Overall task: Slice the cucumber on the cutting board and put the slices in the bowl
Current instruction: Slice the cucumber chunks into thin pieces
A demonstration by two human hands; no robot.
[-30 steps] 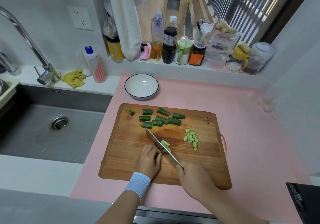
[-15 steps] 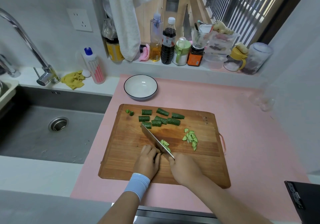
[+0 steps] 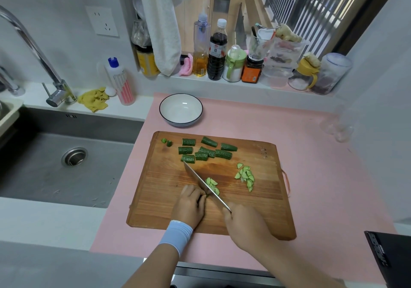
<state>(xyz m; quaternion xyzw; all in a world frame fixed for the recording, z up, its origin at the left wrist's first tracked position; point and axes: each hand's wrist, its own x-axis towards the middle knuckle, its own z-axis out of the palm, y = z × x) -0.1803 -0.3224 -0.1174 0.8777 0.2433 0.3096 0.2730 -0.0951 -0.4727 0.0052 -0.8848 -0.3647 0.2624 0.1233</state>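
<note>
Task status: part done, by appearance. Cutting board, wooden, lies on the pink-matted surface. Left hand, fingers curled, pins a cucumber piece at the near middle of the board; the piece is almost wholly hidden under the hand. Right hand grips the knife by its handle, blade slanting away to the left, close beside the left fingers. Fresh slices, a few, lie just right of the blade. A larger slice pile lies further right, apart. Uncut chunks, several, cluster at the far side of the board, with two stem ends near its far left corner. Bowl, white with a dark rim, sits beyond the board and holds nothing. Judged: most cutting and all transfer remain. Surroundings: sink and faucet at left; yellow cloth on the ledge; bottles and jars along the windowsill; towel hanging above; a blurred clear glass at right. Nothing stands between board and bowl, though the chunks lie on that route.
</note>
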